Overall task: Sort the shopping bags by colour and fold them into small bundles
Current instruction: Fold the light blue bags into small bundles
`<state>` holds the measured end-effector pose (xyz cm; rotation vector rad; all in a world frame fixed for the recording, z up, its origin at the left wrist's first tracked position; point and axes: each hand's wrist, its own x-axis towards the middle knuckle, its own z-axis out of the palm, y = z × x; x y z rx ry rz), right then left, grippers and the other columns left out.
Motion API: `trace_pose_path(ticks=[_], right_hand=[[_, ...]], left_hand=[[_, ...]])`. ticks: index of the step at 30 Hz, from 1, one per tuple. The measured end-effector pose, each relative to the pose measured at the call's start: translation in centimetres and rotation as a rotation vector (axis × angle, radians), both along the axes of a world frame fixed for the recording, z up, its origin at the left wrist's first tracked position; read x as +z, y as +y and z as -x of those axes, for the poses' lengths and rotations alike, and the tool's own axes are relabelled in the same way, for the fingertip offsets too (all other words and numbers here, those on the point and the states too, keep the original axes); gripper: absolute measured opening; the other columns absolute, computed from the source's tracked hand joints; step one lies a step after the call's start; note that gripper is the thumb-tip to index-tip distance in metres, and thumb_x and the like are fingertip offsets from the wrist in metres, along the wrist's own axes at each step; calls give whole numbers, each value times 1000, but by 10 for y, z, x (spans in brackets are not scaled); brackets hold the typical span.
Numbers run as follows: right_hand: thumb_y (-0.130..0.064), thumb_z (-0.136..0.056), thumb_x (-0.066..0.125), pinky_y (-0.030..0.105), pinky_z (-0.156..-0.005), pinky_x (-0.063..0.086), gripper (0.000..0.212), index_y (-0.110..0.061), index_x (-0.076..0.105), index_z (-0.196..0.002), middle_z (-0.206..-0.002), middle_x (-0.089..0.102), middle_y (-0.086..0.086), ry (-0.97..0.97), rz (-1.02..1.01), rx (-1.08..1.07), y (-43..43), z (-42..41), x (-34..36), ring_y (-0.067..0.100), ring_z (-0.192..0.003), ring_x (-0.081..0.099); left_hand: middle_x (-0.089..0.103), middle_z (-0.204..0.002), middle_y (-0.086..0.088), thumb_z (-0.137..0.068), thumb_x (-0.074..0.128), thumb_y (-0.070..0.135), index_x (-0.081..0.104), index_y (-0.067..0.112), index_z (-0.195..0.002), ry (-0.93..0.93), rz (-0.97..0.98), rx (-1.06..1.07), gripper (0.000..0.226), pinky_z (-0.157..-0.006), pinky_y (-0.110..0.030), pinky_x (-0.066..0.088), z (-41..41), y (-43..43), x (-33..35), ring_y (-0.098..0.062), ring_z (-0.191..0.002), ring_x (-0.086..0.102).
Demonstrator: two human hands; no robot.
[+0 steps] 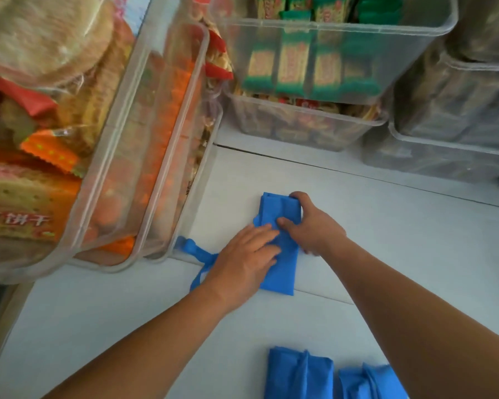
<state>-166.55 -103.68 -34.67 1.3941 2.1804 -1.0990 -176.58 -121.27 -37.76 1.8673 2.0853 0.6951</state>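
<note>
On the white table (401,254), mid-scene, the blue bag (274,205) lies folded into a long strip. The left hand (244,256) presses flat on it and the right hand (311,223) pinches its far end, thumb on top. It looks light and floppy, probably springs open, so I'd hold it at the creases. Its handles (195,250) trail left against the snack bins (121,168), and two folded bundles (300,372) sit near.
</note>
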Motion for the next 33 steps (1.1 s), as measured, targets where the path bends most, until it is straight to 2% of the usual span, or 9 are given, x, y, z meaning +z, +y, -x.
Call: trace_pose_path(ticks=[3, 7, 14, 17, 20, 24, 26, 29, 33], right_hand=[[-71, -97, 30, 41, -72, 62, 35, -53, 29, -128, -77, 65, -4, -10, -45, 38, 6, 1, 0, 19, -47, 68], [-71, -98, 28, 41, -70, 62, 35, -54, 34, -127, -83, 68, -4, 1, -27, 25, 10, 1, -3, 17, -44, 67], [-71, -98, 28, 31, -60, 56, 37, -53, 34, -130, -89, 68, -5, -2, -127, 49, 3, -4, -9, 17, -49, 68], [-70, -98, 33, 33, -61, 58, 33, -55, 36, -127, -86, 68, -8, 9, -116, 46, 2, -6, -14, 15, -49, 68], [-67, -99, 35, 39, -67, 61, 27, -52, 48, -118, -81, 70, -7, 128, 29, -68, 3, -9, -11, 18, -53, 70], [-66, -102, 4, 26, -58, 46, 62, -44, 58, -123, -74, 69, 9, 221, 357, -205, 12, -14, 8, 20, -60, 64], [-70, -101, 12, 27, -60, 45, 57, -45, 58, -125, -80, 68, 6, 260, 426, -186, 16, -20, 11, 17, -63, 62], [-64, -99, 47, 30, -63, 57, 39, -43, 52, -132, -93, 70, -2, 338, 351, -191, 9, -25, -1, 14, -69, 64], [-69, -97, 39, 42, -78, 59, 35, -50, 48, -125, -95, 66, -11, 195, 139, -60, 2, -19, -13, 17, -81, 65]], left_hand=[[39, -161, 4, -102, 51, 44, 60, 19, -142, -208, 190, -81, 48, -127, -35, 14, 0, -20, -6, -9, -154, 23], [2, -169, 17, -96, 55, 64, 27, 31, -160, -127, 358, -198, 77, -125, -27, -11, 10, -24, -7, 5, -153, -11], [41, -158, 15, -98, 52, 59, 55, 32, -145, -230, 237, -74, 55, -126, -25, 12, 11, -18, -10, 4, -150, 24], [73, -108, 10, -99, 51, 60, 69, 35, -112, -299, 344, 15, 34, -98, -34, 48, 20, 2, 18, -8, -105, 64], [56, -71, 3, -99, 47, 62, 52, 30, -88, -273, 498, 94, 35, -71, -38, 49, 29, 32, 38, -21, -74, 56], [56, -78, 4, -100, 46, 62, 50, 30, -93, -228, 498, 173, 33, -69, -37, 45, 32, 65, 35, -26, -81, 58], [61, -86, 1, -100, 47, 60, 57, 28, -103, -194, 486, 208, 34, -71, -36, 44, 28, 76, 31, -28, -87, 59], [65, -93, -2, -97, 56, 55, 57, 22, -108, -145, 387, 291, 34, -69, -37, 48, 27, 85, 29, -27, -87, 60], [55, -107, 0, -94, 62, 50, 58, 21, -114, -85, 211, 310, 36, -72, -41, 52, 29, 71, 25, -23, -93, 55]])
